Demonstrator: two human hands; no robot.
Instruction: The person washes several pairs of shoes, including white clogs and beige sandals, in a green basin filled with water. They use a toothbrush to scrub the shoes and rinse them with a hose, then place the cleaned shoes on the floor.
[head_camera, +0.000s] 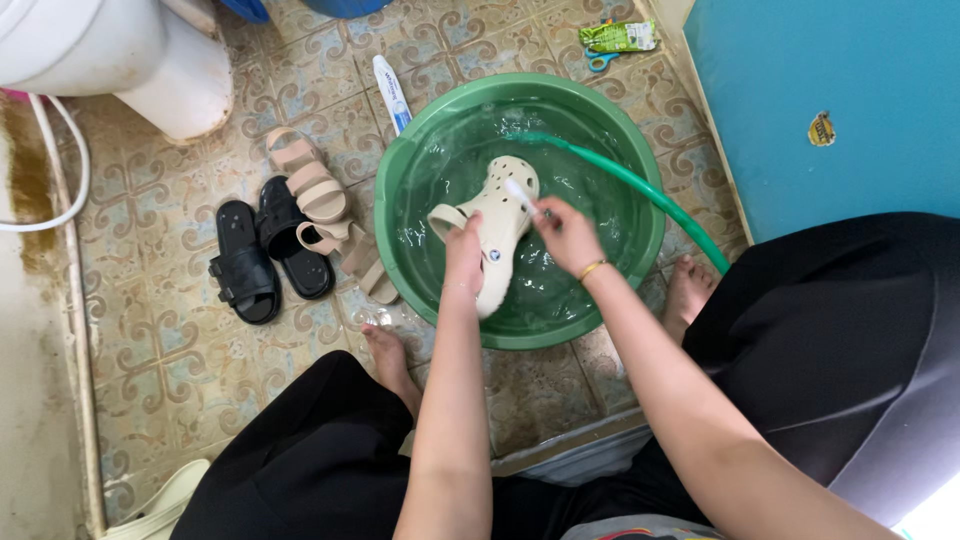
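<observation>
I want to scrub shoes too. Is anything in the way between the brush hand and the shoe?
No. The right hand holds a small brush right on the cream clog, and the left hand grips the clog.

So there's this cream foam clog (497, 232) with round holes over the toe, held tilted above the water in a green basin (640, 235), toe pointing away, heel strap swung out to the left side. A small white brush (521, 195) lies across the top of it, near the holes. The clog looks wet and pretty clean, sole facing down toward the water
</observation>
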